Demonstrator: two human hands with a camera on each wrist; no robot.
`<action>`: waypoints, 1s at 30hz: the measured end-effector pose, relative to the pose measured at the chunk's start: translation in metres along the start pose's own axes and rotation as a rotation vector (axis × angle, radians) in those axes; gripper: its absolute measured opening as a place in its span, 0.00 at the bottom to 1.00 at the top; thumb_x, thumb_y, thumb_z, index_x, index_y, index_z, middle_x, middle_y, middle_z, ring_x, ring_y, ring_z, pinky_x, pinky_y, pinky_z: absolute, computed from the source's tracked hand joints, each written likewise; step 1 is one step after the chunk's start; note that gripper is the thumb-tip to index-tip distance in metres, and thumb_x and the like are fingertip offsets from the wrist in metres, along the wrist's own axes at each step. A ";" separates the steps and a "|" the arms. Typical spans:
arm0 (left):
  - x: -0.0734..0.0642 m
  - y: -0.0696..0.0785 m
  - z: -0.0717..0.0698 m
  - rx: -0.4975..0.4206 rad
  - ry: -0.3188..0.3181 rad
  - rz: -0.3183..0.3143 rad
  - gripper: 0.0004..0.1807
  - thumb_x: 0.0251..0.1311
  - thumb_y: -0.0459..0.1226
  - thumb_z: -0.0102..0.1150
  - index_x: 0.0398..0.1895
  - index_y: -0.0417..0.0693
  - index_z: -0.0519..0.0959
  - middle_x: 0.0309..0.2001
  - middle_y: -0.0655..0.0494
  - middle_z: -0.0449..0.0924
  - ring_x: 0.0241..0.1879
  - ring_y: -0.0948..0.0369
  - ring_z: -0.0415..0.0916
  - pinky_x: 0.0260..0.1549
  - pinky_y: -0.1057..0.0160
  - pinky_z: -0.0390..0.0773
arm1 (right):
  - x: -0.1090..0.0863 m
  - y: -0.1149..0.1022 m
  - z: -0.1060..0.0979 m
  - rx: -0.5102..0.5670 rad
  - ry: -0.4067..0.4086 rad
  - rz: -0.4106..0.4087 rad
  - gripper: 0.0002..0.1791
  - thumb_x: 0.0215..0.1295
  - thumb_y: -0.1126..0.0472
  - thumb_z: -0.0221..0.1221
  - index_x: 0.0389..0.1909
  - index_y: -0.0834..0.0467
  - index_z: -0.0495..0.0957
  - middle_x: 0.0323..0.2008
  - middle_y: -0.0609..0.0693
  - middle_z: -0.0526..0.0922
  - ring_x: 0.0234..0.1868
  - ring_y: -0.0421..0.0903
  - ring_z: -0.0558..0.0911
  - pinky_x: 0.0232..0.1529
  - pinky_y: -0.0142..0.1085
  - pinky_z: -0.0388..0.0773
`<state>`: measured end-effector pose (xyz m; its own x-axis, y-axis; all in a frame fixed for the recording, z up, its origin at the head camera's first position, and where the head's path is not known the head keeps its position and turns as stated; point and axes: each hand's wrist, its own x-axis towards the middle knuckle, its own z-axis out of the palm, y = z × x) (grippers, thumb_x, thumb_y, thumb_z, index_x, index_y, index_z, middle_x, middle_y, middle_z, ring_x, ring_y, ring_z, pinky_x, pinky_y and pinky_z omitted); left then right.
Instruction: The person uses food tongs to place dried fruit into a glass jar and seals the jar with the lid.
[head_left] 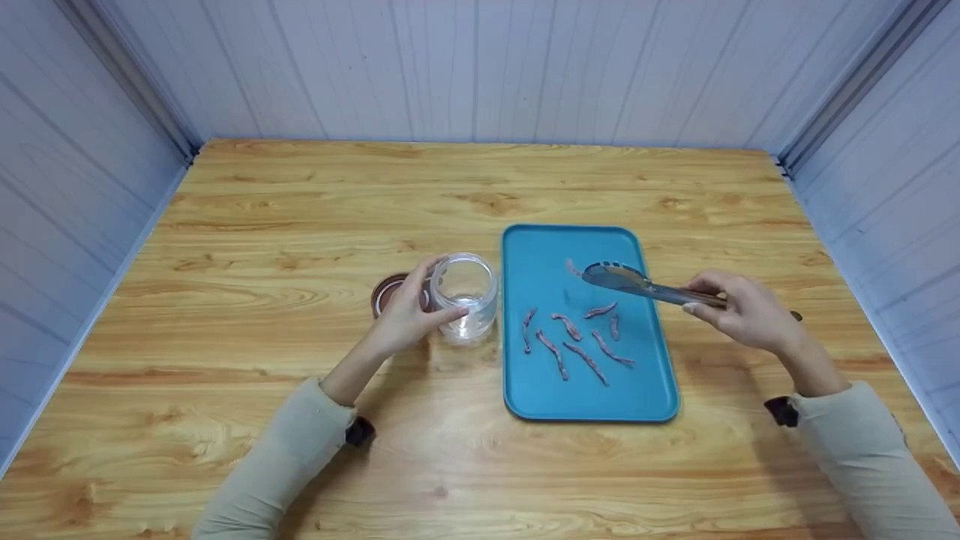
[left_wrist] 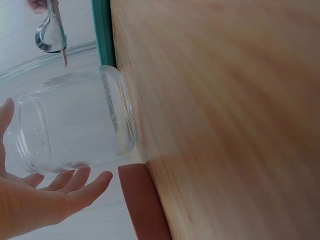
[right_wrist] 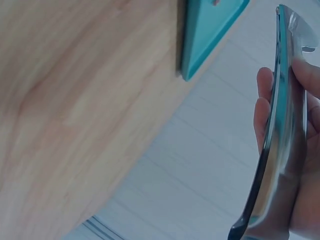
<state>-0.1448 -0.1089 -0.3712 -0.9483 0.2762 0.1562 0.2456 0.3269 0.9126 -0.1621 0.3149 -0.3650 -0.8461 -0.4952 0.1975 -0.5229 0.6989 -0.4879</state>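
Observation:
My left hand (head_left: 409,311) holds a clear, open-topped jar (head_left: 466,330) standing upright on the table, the thumb on its near side and the other fingers round the far side. Inside the jar (left_wrist: 75,122) nothing shows. My right hand (head_left: 750,311) grips metal tongs (head_left: 664,291) by the handle, above a blue tray (head_left: 517,397). From the tips of the tongs (left_wrist: 50,32) hangs a thin reddish strip (left_wrist: 65,58), like a shred of dried meat. Several more meat strips (head_left: 585,364) lie spread over the tray's near half.
A brown round lid (head_left: 381,294) lies left of the jar, partly covered by the left hand. The tray sits close to the jar's right side. Pale panelled walls (head_left: 480,71) bound the wooden table (head_left: 337,195) at the back and both sides.

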 end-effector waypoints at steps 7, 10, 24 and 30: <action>0.001 -0.002 0.000 -0.015 -0.002 0.000 0.39 0.45 0.31 0.65 0.61 0.33 0.57 0.55 0.38 0.63 0.54 0.49 0.61 0.52 0.54 0.60 | 0.009 -0.014 -0.010 0.014 -0.006 -0.035 0.07 0.57 0.65 0.58 0.37 0.59 0.76 0.29 0.45 0.77 0.23 0.39 0.71 0.18 0.31 0.66; 0.001 -0.002 0.000 -0.012 -0.004 -0.010 0.39 0.45 0.32 0.65 0.61 0.33 0.57 0.55 0.38 0.63 0.54 0.49 0.61 0.52 0.54 0.60 | 0.012 -0.021 -0.014 0.023 -0.013 -0.052 0.08 0.57 0.66 0.58 0.38 0.59 0.76 0.29 0.45 0.77 0.23 0.39 0.71 0.17 0.31 0.66; 0.003 -0.009 0.001 -0.040 -0.012 0.007 0.39 0.46 0.32 0.65 0.61 0.34 0.57 0.55 0.38 0.63 0.53 0.48 0.61 0.50 0.51 0.61 | 0.031 -0.045 -0.022 0.030 -0.001 -0.136 0.07 0.56 0.66 0.58 0.37 0.58 0.76 0.30 0.44 0.77 0.26 0.38 0.74 0.21 0.29 0.69; 0.010 -0.034 0.003 -0.036 -0.006 0.012 0.41 0.44 0.38 0.67 0.62 0.43 0.57 0.56 0.43 0.64 0.54 0.49 0.61 0.51 0.54 0.61 | 0.044 -0.053 -0.014 0.039 0.004 -0.219 0.08 0.55 0.66 0.59 0.38 0.58 0.77 0.30 0.43 0.77 0.24 0.37 0.72 0.22 0.31 0.68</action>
<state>-0.1619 -0.1147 -0.4022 -0.9441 0.2851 0.1656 0.2497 0.2903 0.9238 -0.1729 0.2635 -0.3182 -0.7135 -0.6306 0.3054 -0.6896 0.5548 -0.4655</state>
